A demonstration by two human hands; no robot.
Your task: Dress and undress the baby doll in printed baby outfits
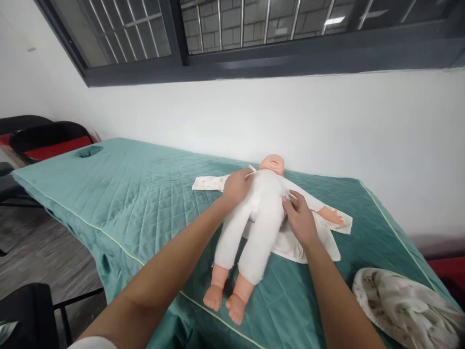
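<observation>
Prob fitting a jacket (325,238) on the doll (268,191): right hand (301,217) fingers pinching cloth (289,193) at its 3 o'clock, left hand (237,187) at 9, can't tell grip. Next likely needs flaps over.

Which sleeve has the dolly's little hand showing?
The sleeve beside the person's right hand: the doll's small hand shows against its cloth. No doll hand shows at the other sleeve, beside the person's left hand.

The doll (262,203) pairs fuzzy matt cloth with smooth, plastic-looking feet (237,304); quilted cloth cover (145,194), faintly sheeny; window bars (220,24), glossy metal; floor (32,252) possibly wood, dimly seen
</observation>
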